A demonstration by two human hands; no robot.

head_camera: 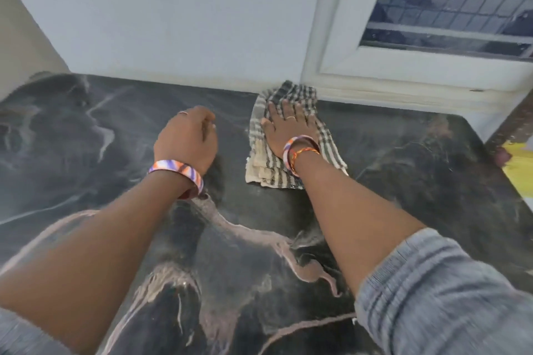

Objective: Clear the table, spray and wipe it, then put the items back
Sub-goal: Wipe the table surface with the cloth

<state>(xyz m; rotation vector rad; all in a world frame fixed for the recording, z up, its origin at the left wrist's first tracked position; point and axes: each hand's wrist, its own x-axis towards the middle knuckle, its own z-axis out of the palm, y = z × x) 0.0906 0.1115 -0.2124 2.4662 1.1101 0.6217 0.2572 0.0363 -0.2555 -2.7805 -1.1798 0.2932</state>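
Dark marble bench [86, 135] lay bare, and the right hand [284, 127] pressed flat, fingers spread, on the striped cloth [288, 153] at the far edge by the window frame [403, 78]. Left hand [187, 138] rested loosely curled, empty. Risk: cloth snagging there, leaving the far corner unwiped.

My left hand [187, 138] curls, so its fingers are hidden from me. A yellow thing [520, 164] at three o'clock is cut off by the edge, blurred beyond naming.
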